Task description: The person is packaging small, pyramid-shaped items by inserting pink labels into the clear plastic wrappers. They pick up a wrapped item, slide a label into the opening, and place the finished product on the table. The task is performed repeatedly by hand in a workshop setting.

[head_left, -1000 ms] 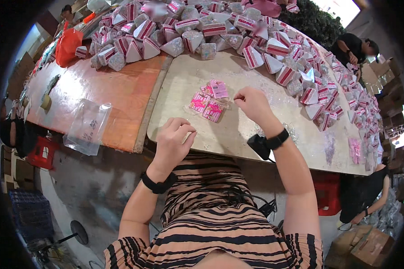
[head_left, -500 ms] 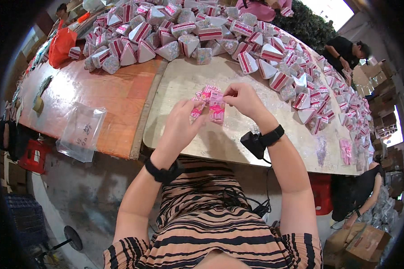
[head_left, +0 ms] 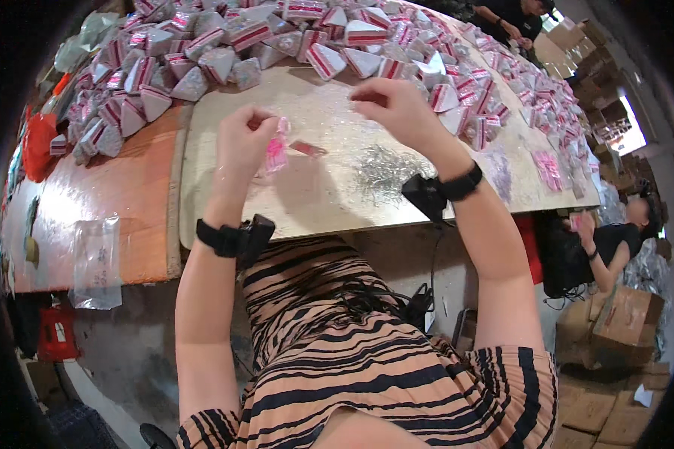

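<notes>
Across the pale wooden table (head_left: 314, 206), cake-slice-shaped packages (head_left: 251, 34) are lying heaped from ten to two o'clock, probably leaving working room. At eleven, the left hand (head_left: 241, 141) is gripping a pink packet (head_left: 275, 157) near its upper end, seemingly letting it hang; at one, the right hand (head_left: 401, 111) is hovering, fingers curling, whether empty I cannot tell.

The packet (head_left: 276, 155) is pink, the garment (head_left: 404, 367) tan with black stripes, the bag (head_left: 37, 147) orange-red.
</notes>
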Demonstrator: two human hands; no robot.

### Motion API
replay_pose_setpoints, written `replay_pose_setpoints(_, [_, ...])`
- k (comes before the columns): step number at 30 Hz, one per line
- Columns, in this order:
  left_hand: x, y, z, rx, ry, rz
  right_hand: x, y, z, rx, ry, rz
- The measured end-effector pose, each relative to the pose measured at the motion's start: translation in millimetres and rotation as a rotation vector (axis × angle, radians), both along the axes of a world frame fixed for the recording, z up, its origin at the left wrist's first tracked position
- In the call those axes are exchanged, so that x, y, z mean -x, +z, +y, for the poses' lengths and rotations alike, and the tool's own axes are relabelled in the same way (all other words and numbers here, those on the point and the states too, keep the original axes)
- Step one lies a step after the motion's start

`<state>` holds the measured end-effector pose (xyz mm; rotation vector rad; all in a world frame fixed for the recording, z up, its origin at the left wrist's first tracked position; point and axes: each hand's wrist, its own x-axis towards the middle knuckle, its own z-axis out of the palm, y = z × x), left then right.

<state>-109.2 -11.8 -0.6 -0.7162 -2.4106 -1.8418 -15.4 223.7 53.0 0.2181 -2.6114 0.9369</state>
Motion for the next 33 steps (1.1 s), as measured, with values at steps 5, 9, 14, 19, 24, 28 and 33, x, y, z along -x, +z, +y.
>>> replay_pose_setpoints(5, [-11.2,-8.4,2.0,-0.225,-0.026,-0.162,-103.8,-28.3,36.5,-0.144,-0.302,0.060])
replay_pose_setpoints(9, [-22.7,-0.6,4.9,-0.232,-0.006,-0.276,-161.2,-79.1,29.9,-0.378,-0.319,0.137])
replay_pose_setpoints(14, [-31.1,-6.1,7.5,-0.360,-0.049,-0.359,-194.9,-107.3,48.0,-0.560,-0.554,0.196])
replay_pose_setpoints(19, [-43.6,-10.4,21.6,-0.410,-0.135,-0.362,-199.9,-109.8,52.5,-0.654,-0.529,0.037])
replay_pose_setpoints(24, [-46.7,-19.1,27.5,-0.375,-0.173,-0.356,-213.4,-114.5,58.6,-0.699,-0.533,-0.021])
replay_pose_setpoints(28, [-48.7,-20.2,33.7,-0.349,-0.197,-0.360,-215.1,-111.5,57.1,-0.692,-0.517,0.024])
replay_pose_setpoints(33, [-56.6,-21.4,42.5,-0.337,-0.201,-0.366,-217.1,-116.0,60.0,-0.760,-0.460,-0.006])
